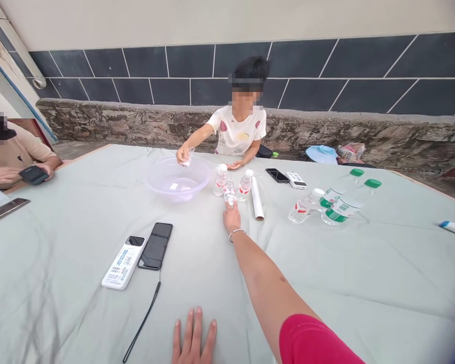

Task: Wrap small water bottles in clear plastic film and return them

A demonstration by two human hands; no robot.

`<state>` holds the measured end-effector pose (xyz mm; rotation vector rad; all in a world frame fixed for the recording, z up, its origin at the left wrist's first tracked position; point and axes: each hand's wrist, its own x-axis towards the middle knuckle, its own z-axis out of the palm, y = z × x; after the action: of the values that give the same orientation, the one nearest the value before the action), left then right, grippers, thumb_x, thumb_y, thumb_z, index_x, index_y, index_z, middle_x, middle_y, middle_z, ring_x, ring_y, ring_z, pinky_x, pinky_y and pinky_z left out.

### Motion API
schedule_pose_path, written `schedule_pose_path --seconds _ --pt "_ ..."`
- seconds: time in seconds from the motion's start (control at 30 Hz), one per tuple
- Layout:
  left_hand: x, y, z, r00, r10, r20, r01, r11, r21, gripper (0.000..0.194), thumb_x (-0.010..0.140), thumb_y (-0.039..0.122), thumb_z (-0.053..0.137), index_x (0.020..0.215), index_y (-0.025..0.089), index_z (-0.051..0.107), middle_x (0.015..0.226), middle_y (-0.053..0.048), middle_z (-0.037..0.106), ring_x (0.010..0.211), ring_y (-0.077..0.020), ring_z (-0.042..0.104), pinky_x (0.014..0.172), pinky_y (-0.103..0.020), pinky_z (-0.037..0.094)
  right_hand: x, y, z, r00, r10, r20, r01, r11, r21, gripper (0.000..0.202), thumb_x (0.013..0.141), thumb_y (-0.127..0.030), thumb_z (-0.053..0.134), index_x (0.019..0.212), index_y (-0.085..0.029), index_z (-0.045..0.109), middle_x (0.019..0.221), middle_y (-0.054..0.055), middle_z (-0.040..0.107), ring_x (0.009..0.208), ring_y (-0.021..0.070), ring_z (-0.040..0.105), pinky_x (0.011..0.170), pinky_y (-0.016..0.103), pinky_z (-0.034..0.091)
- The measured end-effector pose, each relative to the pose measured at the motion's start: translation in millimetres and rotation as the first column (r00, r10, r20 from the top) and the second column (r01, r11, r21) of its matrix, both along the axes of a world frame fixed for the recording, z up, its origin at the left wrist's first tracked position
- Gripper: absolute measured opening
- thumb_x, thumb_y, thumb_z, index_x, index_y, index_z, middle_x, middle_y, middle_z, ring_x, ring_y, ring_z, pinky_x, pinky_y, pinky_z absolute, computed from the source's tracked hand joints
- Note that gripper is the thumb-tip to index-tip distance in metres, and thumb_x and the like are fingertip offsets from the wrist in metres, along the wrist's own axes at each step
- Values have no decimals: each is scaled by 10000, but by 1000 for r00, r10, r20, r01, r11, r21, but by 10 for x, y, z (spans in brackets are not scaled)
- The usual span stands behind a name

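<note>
My right hand [232, 218], with a bracelet at the wrist, reaches far across the table and is closed on a small clear water bottle [229, 189]. Two more small water bottles with white caps flank it: one bottle [220, 181] to the left, another bottle [244, 186] to the right. A white roll [257, 199] lies just right of them. My left hand [193, 341] rests flat on the tablecloth at the bottom, fingers spread, holding nothing. Left of the bottles sits a translucent purple basin [155, 184]. Across the table, another person's hand [182, 154] holds something clear over the basin's rim.
A power bank [124, 263] and a black phone [156, 246] with a strap lie left of centre. To the right stand a small bottle [303, 207] and two green-capped bottles [345, 205]. A second phone [277, 175] lies farther back. At left, another person holds a dark object [34, 175].
</note>
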<state>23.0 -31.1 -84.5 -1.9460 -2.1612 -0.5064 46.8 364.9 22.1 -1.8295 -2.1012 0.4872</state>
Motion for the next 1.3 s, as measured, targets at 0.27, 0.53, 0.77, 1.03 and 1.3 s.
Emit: schedule_pose_path --seconds 0.27,0.53,0.77,1.03,1.3 --pt "-141 72 135 996 -83 38 86 993 -77 666 786 538 540 1413 347 416 1460 -129 434 1334 -384 385 1066 -637 159 427 -522 91 994 -22 -103 35 991 128 312 839 -142 467 1060 -201 679 1249 110 490 842 159 596 812 284 456" --pt "-189 77 618 966 -33 257 99 964 -248 585 860 402 482 1427 271 416 1544 -86 283 1419 -303 261 1147 -545 175 1224 -2140 -114 867 214 -450 -157 974 161 135 691 -194 521 735 -186 648 1008 58 502 610 101 521 628 256 473" --pt "-437 67 954 830 45 556 85 975 -206 701 838 369 480 1477 157 286 1567 -99 239 1424 -224 262 1135 -395 303 2056 -2880 75 688 160 -708 -375 913 -159 68 607 -191 540 644 -205 485 946 49 558 796 171 552 682 259 454" --pt "-46 -159 1288 897 132 422 18 943 -334 539 845 419 438 1284 114 512 1188 -137 645 1104 -272 577 966 -388 423 1496 -2552 286 848 188 -496 -240 970 -42 425 660 -92 472 1044 -221 601 1304 75 505 1008 180 578 869 311 465" --pt "357 -95 1520 833 226 504 68 864 -500 649 857 462 435 1403 125 338 1240 -148 604 1065 -253 603 793 -310 442 2327 -2674 456 971 -158 177 179 978 -110 395 863 -319 495 1216 -149 547 1149 163 589 1049 282 585 826 368 453"
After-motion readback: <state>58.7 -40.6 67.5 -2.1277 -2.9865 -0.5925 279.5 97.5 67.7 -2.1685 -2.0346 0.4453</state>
